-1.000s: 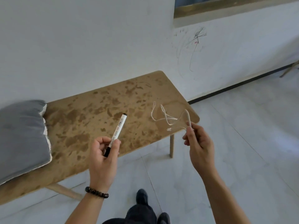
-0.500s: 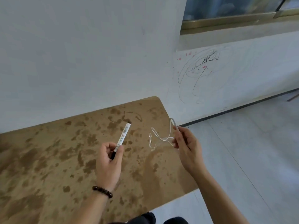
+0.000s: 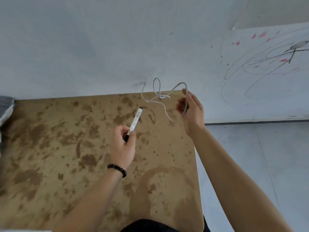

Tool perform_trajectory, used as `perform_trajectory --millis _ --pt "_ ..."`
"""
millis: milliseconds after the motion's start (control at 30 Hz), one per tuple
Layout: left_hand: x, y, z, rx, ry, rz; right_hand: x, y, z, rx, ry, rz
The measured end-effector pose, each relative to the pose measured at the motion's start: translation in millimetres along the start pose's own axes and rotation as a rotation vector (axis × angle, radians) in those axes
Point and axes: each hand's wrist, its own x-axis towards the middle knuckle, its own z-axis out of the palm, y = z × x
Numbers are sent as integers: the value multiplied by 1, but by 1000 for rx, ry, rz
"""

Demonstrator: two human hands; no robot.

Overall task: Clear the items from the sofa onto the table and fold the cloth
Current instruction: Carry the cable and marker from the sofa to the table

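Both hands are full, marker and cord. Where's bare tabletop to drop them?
The wooden table is bare from the grey cushion at its left edge to its right edge. Nothing lies beneath the left hand with the marker, or the right hand with the white cord.

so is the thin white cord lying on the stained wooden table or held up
Held up: the thin white cord dangles in loose loops from the right hand, above the stained wooden table.

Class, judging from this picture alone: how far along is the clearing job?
Nothing looks set down yet: the stained table shows no cleared items. In hand: a marker in the left hand and a white cord in the right hand, both above the table. Placing them and folding the cloth remain.
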Motion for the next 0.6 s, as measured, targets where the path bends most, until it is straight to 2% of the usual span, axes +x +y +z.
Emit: perform_trajectory --millis 33,100,167,267,367,467,600 --pt "5 -4 9 5 5 -23 20 13 -9 -111 56 58" --pt "13 -15 29 39 20 -52 51 44 -36 -486 126 101" --pt "19 -26 49 106 44 -68 64 67 -65 -723 142 138" --pt "26 -46 77 200 45 -143 63 85 -98 -911 83 193" --pt "31 -60 101 289 17 -241 54 94 -111 -954 57 193" --pt "37 -70 117 391 -3 -183 45 96 -114 -1055 -58 105" --pt "48 -76 126 499 -121 -98 30 101 -123 -1193 -266 55"
